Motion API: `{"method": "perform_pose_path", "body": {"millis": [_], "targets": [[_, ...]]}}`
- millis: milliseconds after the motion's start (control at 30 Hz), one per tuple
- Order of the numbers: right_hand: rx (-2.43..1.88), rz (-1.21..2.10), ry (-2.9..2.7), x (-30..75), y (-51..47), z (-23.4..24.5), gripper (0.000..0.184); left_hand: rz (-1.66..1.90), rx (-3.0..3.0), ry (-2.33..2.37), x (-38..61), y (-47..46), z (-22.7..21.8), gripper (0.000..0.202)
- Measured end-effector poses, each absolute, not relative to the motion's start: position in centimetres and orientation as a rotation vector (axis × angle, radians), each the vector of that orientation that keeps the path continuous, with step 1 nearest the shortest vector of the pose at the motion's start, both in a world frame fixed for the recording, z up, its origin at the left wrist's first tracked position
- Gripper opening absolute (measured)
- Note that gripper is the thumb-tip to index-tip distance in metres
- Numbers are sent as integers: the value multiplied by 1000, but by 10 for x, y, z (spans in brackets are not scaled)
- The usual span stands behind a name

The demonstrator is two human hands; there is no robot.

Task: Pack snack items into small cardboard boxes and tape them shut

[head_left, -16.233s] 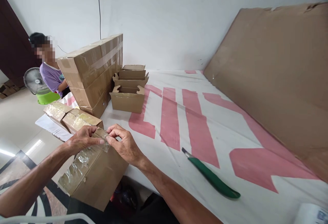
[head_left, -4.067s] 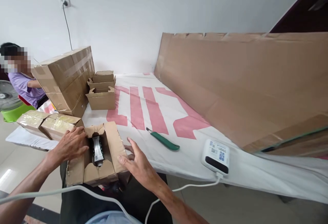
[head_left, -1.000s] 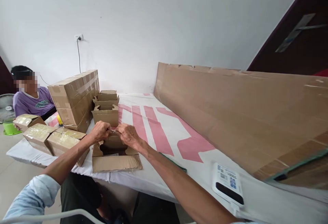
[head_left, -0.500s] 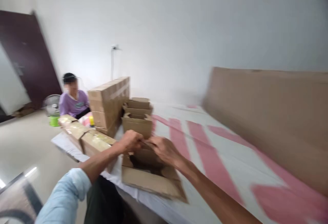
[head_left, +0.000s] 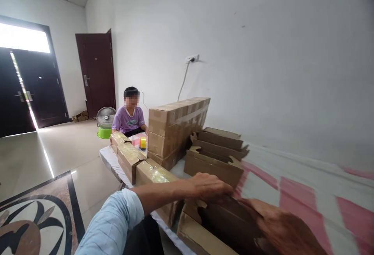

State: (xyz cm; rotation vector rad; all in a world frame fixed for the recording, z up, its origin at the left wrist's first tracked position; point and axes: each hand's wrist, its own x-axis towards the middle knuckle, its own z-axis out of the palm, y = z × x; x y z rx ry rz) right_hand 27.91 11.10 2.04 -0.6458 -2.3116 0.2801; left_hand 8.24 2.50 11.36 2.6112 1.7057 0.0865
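Note:
Directly before me an open cardboard box [head_left: 201, 233] lies on the cloth-covered table, its dark inside showing. My left hand [head_left: 212, 186] curls its fingers over the box's far edge, apparently pinching the flap there. At the right part of that same edge, my right hand [head_left: 274, 222] is closed on the cardboard; its fingertips are partly hidden. Just beyond my hands stand several open cardboard boxes [head_left: 214, 165] with raised flaps. Left of my left forearm runs a row of taped boxes [head_left: 156, 172].
A stack of taped cartons [head_left: 178, 124] stands against the wall side. Across the table sits a person in a purple shirt [head_left: 128, 120], near a yellow tape roll [head_left: 142, 143]. A fan [head_left: 106, 116] stands on the floor behind. Red-and-white cloth [head_left: 295, 192] covers the table's right side.
My view has swung left, so the doors now show and the large cardboard sheet on the right is out of sight. Both hands remain at the box's far edge.

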Motion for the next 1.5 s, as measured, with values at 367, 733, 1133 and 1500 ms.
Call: {"method": "perform_pose_path", "body": {"millis": [367, 733, 1133, 1500], "targets": [[-1034, 164, -2508, 272, 84, 84, 33, 166, 2613, 1489, 56, 64, 118, 12], [-904, 127, -2572, 268, 99, 78, 35, 294, 2400, 1372, 26, 75, 113, 11], [-788, 46, -2532, 267, 101, 61, 31, 522, 2093, 1419, 2, 63, 90, 16], [-755, -19, -2489, 273, 94, 60, 27, 621, 2203, 1655, 15, 50, 84, 6]]}}
